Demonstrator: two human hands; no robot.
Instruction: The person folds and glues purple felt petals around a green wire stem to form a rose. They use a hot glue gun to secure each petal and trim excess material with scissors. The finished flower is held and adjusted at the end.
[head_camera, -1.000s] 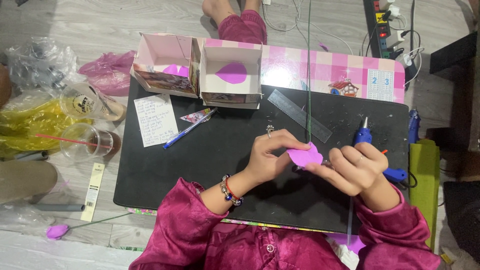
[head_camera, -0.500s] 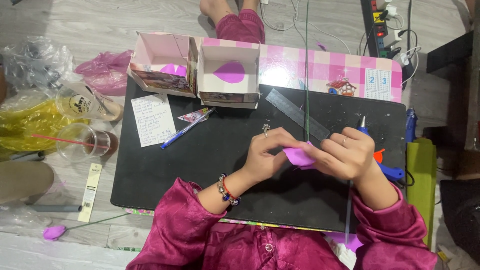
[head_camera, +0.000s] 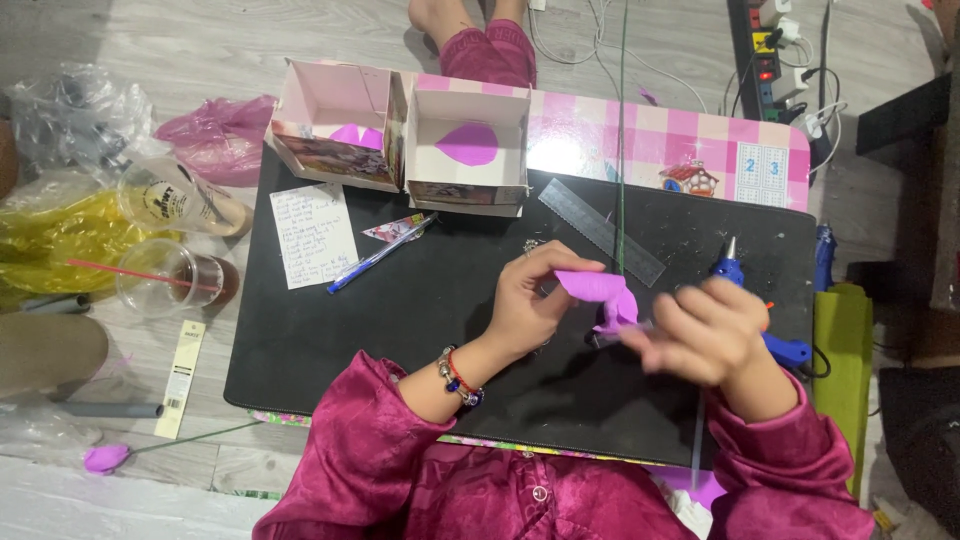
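Both hands meet over the middle of a black mat (head_camera: 400, 330). My left hand (head_camera: 530, 300) pinches a purple paper petal (head_camera: 600, 292), curled into a loose roll. My right hand (head_camera: 705, 335) is blurred, closed around the lower edge of the same petal and a thin green wire stem (head_camera: 621, 150) that rises toward the camera. A blue glue gun (head_camera: 775, 345) lies on the mat just behind my right hand, partly hidden by it.
Two open pink boxes (head_camera: 400, 130) with purple petals stand at the mat's back edge. A grey ruler (head_camera: 600, 232), a pen (head_camera: 375, 258) and a note (head_camera: 313, 235) lie on the mat. Plastic cups (head_camera: 170, 275) and bags sit left; a power strip (head_camera: 765, 55) at back right.
The petal has been curled tighter and lifted a little. My right hand slid down and right along the stem, and the camera view shifted slightly.
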